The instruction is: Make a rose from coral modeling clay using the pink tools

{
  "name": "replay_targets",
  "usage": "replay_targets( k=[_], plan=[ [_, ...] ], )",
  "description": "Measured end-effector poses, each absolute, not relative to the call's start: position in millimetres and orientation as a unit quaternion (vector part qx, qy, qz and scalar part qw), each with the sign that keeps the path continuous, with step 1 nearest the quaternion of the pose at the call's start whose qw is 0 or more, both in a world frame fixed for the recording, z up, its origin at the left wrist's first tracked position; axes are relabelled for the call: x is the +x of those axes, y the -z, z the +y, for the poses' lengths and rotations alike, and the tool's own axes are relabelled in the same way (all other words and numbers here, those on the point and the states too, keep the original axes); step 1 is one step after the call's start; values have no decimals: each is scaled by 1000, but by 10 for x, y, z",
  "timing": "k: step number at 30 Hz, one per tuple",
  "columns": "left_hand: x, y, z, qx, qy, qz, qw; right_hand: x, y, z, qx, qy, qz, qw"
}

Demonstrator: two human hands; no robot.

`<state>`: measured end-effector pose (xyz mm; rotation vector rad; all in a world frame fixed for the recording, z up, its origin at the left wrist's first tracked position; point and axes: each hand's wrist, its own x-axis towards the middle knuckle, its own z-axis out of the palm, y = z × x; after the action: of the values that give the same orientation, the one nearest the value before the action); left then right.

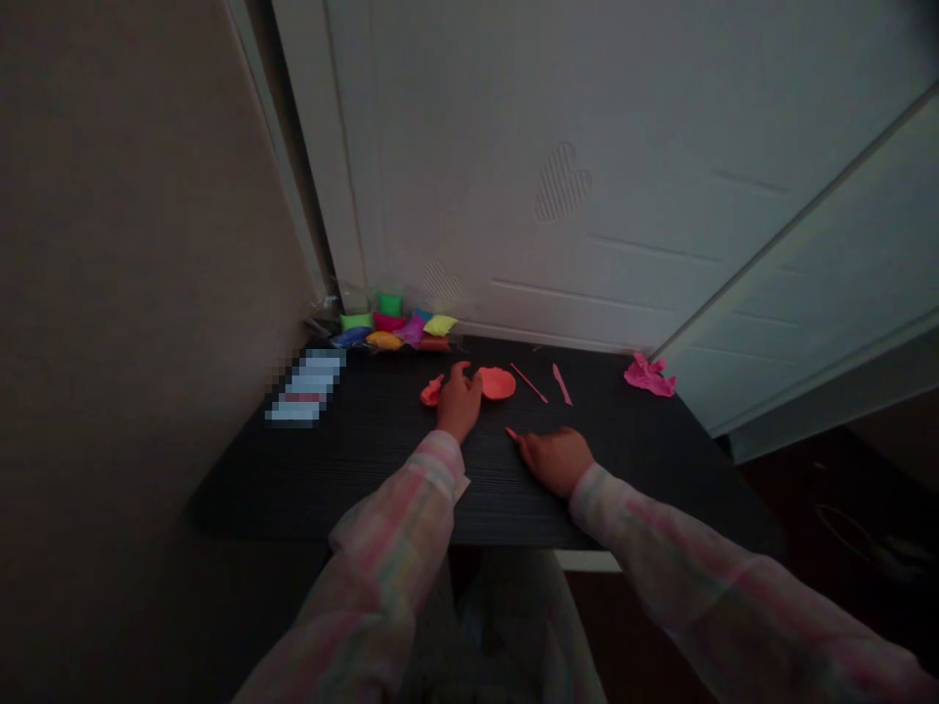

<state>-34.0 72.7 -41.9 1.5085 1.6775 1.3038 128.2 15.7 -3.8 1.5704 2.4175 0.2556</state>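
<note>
- The left hand [459, 404] sits curled, knuckles up, at about 11 o'clock, fingers bent down between a small orange-red clay scrap [432, 391] and a flat orange-red clay disc [497, 383]; whether it grips either piece cannot be told
- The right hand [558, 462] lies low on the desk at about 1 o'clock, fingers together and pointing left, not clenched; a thin orange-red sliver [511, 432] pokes from its fingertips, but whether it is held cannot be told
- A pink modelling stick [529, 382] and a pink plastic clay knife [561, 383] lie side by side at 12 to 1 o'clock, just beyond the right hand, within easy reach
- Packets of coloured clay [392, 330] are heaped at the far edge at 11 o'clock, and a crumpled pink wrapper [648, 375] lies at 2 o'clock on the dark wood-grain desk [367, 469]
</note>
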Motion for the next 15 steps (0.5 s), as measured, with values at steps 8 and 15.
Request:
replay_targets(
  k=[8, 15],
  plan=[
    [-337, 400, 715, 555, -483, 619, 273, 1248, 58, 173, 535, -93, 830, 126],
    [-335, 398, 718, 559, -478, 622, 268, 1193, 65, 116, 529, -90, 836, 116]
  ],
)
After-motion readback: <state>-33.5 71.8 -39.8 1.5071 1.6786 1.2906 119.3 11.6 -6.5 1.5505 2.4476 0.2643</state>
